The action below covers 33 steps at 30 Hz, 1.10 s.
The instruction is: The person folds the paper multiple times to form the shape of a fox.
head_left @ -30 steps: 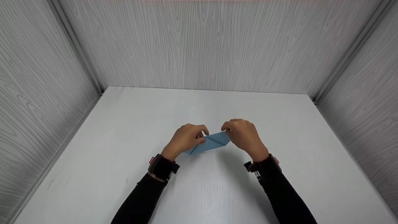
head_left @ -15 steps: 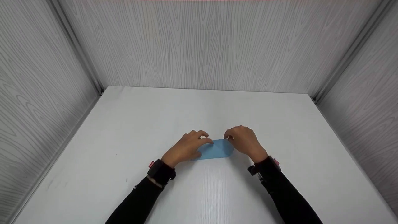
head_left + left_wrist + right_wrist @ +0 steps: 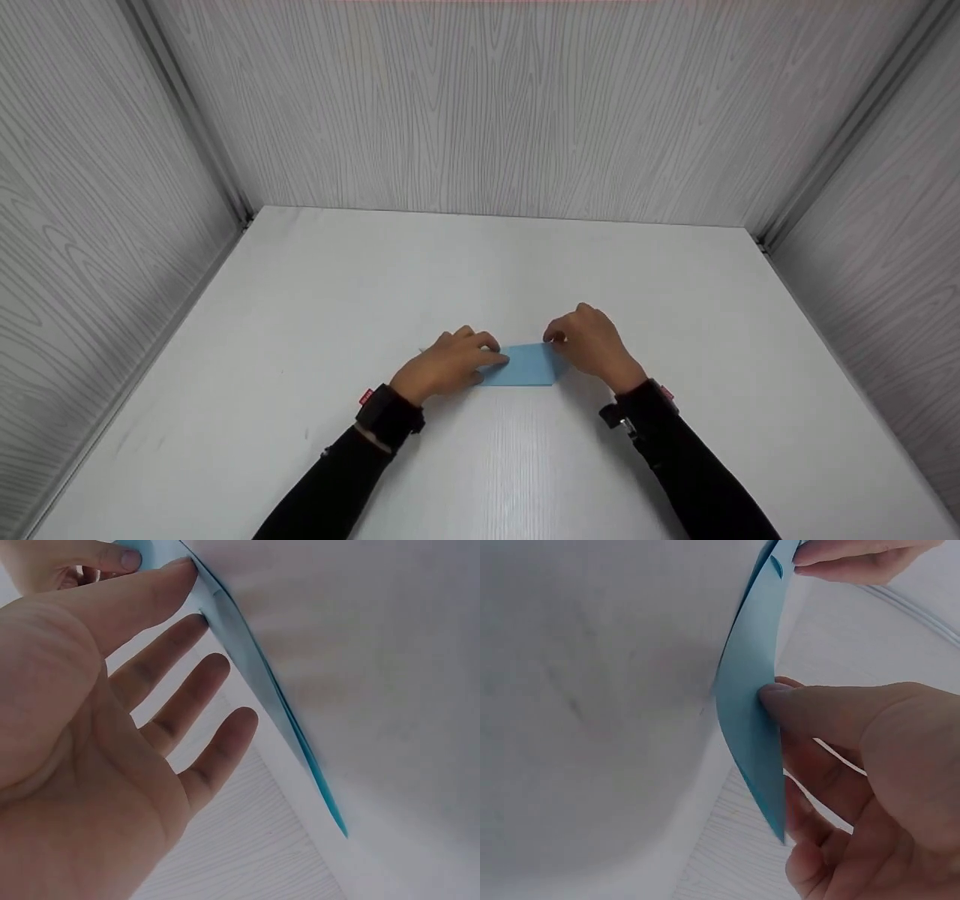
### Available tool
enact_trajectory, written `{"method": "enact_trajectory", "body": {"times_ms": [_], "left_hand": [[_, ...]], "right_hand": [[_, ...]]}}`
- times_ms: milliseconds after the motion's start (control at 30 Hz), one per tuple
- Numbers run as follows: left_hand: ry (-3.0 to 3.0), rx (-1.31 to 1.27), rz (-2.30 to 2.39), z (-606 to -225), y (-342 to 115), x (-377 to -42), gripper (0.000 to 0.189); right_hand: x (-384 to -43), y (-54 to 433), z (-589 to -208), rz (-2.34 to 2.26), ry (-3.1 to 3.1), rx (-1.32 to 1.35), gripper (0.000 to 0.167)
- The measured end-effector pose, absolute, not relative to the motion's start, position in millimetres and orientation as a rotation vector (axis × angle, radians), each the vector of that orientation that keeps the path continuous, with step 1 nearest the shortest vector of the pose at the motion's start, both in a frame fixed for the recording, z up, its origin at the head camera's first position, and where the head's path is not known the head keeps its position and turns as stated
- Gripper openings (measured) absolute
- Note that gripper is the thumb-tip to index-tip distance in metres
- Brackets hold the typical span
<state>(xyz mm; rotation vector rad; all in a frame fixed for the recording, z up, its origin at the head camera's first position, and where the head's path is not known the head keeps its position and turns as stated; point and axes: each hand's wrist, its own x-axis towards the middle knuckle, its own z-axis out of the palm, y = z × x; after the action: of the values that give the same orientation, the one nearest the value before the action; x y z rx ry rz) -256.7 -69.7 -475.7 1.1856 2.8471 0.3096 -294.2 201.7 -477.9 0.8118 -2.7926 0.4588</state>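
A folded strip of light blue paper (image 3: 529,367) lies low over the white table, between my two hands in the head view. My left hand (image 3: 446,365) holds its left end, index finger on the upper face and thumb by the near edge; the left wrist view shows the other fingers spread away from the paper (image 3: 255,664). At the far right corner, my right hand (image 3: 592,341) pinches the paper. In the right wrist view its thumb (image 3: 802,705) presses one face of the strip while the fingers sit behind. The left end is partly hidden under my left hand.
The white table (image 3: 375,270) extends around both hands. Grey wood-grain panels rise at the back (image 3: 480,105), on the left (image 3: 82,187) and on the right (image 3: 885,225). Both forearms wear black sleeves and wrist-mounted devices.
The paper has come down toward the person and turned level, its creased face giving way to a plain one. Both hands have lowered; the left has shifted its fingers along the paper.
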Motion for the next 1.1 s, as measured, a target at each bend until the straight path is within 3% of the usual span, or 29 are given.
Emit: {"method": "enact_trajectory", "body": {"times_ms": [167, 733, 1100], "left_hand": [[2.853, 1.218, 0.312, -476, -69, -258, 0.047], [2.852, 1.148, 0.417, -479, -65, -263, 0.042], [2.862, 1.174, 0.456, -482, -64, -263, 0.038]], "right_hand": [[-296, 209, -475, 0.619, -2.904, 0.698, 0.012], [-308, 231, -463, 1.634, -2.962, 0.384, 0.045], [-304, 225, -469, 1.347, -3.105, 0.599, 0.030]]}}
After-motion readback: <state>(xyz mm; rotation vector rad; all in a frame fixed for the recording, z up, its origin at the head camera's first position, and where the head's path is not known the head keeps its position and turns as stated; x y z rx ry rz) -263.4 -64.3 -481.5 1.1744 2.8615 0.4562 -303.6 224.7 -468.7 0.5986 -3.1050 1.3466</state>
